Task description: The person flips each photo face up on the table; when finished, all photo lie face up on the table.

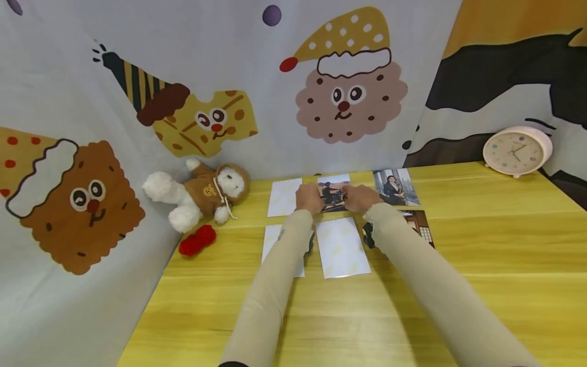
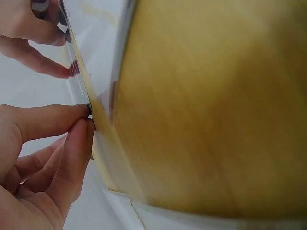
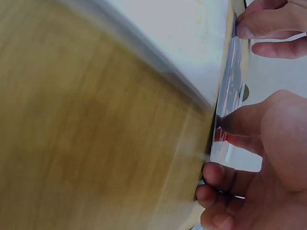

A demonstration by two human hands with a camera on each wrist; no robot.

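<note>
At the back of the wooden table, both hands hold a photo print (image 1: pixel 334 193) that shows a dark figure outdoors. My left hand (image 1: pixel 309 198) pinches its left edge between thumb and index finger. The right hand (image 1: pixel 361 198) has the opposite edge between thumb and finger; its other fingers curl below in the right wrist view. Seen there nearly edge-on, the glossy print (image 3: pixel 232 86) stands close over the tabletop. Directly in front of it lies a white card (image 1: pixel 343 247). Another white card (image 1: pixel 282 200) is left of the left hand, and a photo of a suited person (image 1: pixel 394 189) lies right of the right hand.
The left forearm partly covers a third white card (image 1: pixel 270 239); the right forearm partly covers an interior photo (image 1: pixel 419 224). A plush toy (image 1: pixel 202 191) and a red fuzzy item (image 1: pixel 197 241) lie at the left. At the back right stands a round clock (image 1: pixel 515 151), before a cartoon-printed cloth (image 1: pixel 220 46).
</note>
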